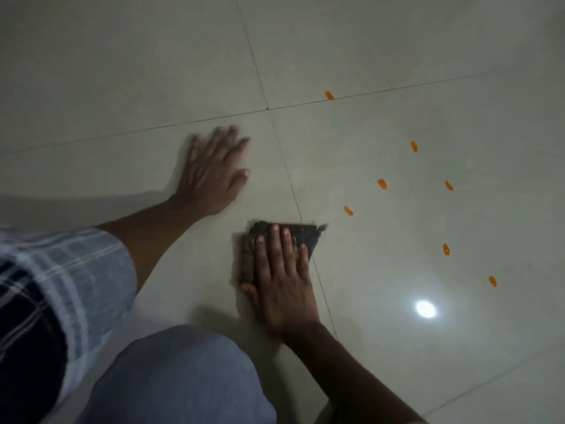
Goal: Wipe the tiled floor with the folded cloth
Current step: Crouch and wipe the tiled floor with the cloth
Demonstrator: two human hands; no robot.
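Note:
A dark folded cloth (302, 237) lies flat on the pale tiled floor (122, 71), across a grout line. My right hand (282, 276) presses down on it, fingers spread over its top and thumb at its left edge. My left hand (212, 171) rests flat on the floor to the upper left, palm down, fingers apart, holding nothing. Several orange spots dot the tile to the right of the cloth; the nearest spot (348, 211) is just beyond the cloth's far right corner.
My bent knee (183, 374) in blue trousers fills the lower middle. A checked sleeve (70, 270) covers my left upper arm. A lamp's bright reflection (425, 309) glares on the tile at the right. Grout lines cross beyond my left hand.

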